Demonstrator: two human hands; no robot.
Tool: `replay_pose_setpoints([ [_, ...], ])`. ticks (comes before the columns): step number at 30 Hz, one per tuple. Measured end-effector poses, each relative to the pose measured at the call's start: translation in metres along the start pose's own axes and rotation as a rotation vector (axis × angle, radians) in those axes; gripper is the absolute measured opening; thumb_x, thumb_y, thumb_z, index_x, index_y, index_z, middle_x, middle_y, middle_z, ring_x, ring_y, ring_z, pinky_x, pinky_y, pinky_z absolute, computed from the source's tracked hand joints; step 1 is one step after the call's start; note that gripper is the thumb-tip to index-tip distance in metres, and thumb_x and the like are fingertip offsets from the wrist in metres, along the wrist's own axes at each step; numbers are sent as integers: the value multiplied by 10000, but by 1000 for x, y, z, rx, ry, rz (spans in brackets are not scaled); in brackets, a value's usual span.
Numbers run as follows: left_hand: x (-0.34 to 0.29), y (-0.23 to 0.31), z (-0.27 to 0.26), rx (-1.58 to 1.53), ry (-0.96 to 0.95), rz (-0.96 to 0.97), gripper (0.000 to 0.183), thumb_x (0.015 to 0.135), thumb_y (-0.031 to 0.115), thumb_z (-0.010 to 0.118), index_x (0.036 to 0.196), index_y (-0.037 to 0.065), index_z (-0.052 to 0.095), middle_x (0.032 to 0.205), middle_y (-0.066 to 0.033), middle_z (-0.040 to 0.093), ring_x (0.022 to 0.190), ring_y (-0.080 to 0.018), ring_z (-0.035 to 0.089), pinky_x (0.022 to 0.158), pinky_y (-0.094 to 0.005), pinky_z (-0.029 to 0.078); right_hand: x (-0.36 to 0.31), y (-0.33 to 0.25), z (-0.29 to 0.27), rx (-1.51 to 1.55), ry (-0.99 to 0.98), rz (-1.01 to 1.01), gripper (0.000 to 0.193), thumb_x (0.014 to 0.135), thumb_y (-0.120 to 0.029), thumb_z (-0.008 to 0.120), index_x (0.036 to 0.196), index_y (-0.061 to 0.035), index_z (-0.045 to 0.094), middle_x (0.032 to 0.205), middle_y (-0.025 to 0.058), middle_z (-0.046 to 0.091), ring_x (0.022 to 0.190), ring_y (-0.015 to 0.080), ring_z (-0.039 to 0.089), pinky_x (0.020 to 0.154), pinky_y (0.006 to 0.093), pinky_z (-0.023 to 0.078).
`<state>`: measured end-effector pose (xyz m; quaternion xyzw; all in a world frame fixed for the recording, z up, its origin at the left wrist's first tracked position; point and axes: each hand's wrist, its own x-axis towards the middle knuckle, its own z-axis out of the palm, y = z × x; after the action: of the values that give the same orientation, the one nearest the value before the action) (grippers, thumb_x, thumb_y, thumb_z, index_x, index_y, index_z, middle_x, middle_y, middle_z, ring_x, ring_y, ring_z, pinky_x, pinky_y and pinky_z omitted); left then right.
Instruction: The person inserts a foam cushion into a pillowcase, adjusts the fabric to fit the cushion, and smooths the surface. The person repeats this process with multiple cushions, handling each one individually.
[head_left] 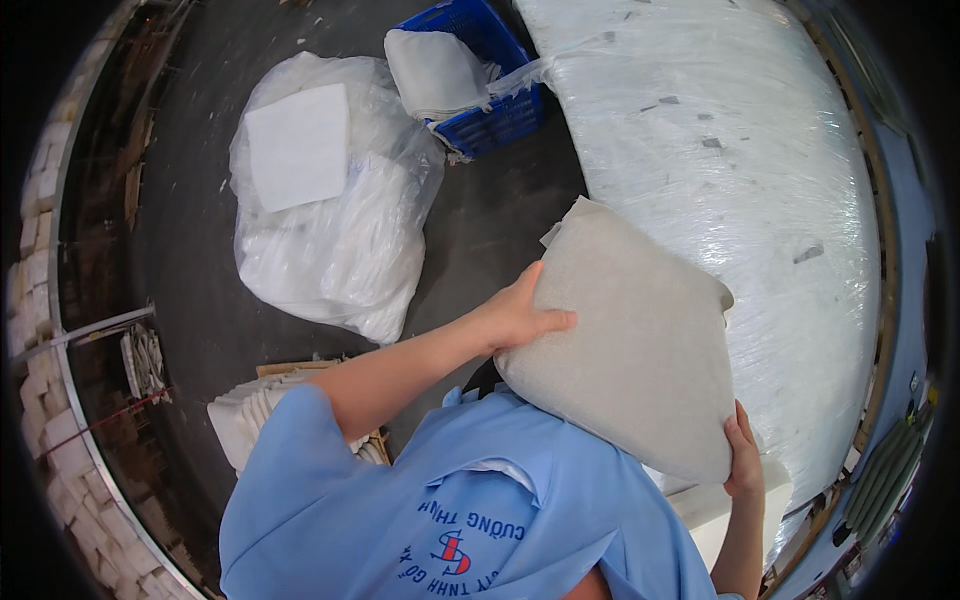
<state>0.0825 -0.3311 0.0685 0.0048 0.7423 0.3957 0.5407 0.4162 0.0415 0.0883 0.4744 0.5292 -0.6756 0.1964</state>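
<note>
A light grey square cushion (630, 330) is held in front of my body, tilted, with its broad face up. My left hand (525, 312) grips its left edge, thumb on the upper face and the other fingers mostly hidden beneath. On the opposite side, my right hand (742, 452) closes round the edge near the lower right corner. A loose fabric flap sticks out at the cushion's far corner. Close behind it lies a broad surface covered in clear plastic wrap (720, 170).
A clear plastic bag of white material (330, 250) lies on the dark floor, a white square piece (298, 147) on top. Beyond it stands a blue crate (490, 125) with a pale cushion (436, 73). Stacked pale pieces (250, 410) sit by my left elbow; a whitish block (710, 510) is below the cushion.
</note>
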Motion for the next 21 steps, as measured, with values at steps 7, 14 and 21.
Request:
replay_pose_setpoints([
  [7, 49, 6, 1, -139, -50, -165, 1048, 899, 404, 844, 1654, -12, 247, 1515, -230, 551, 1331, -297, 606, 1077, -432, 527, 49, -23, 20, -120, 112, 179, 707, 1084, -411, 603, 1622, -17, 367, 1484, 193, 598, 1314, 278, 612, 1072, 404, 523],
  [14, 126, -27, 7, -23, 82, -158, 877, 910, 506, 818, 1492, -67, 500, 1370, -233, 667, 1240, -289, 672, 1053, -396, 532, 142, -44, 17, -612, 213, 327, 974, 1041, -692, 436, 1434, 197, 501, 1388, 363, 624, 1282, 428, 643, 1103, 473, 482],
  [21, 208, -15, 4, 498, 157, -214, 1104, 900, 746, 680, 1446, -196, 494, 1449, -366, 589, 1387, -425, 581, 1144, -429, 457, 207, -34, 14, -563, 267, 330, 916, 1078, -651, 348, 1365, 184, 594, 1342, 365, 653, 1289, 469, 629, 1109, 495, 465],
])
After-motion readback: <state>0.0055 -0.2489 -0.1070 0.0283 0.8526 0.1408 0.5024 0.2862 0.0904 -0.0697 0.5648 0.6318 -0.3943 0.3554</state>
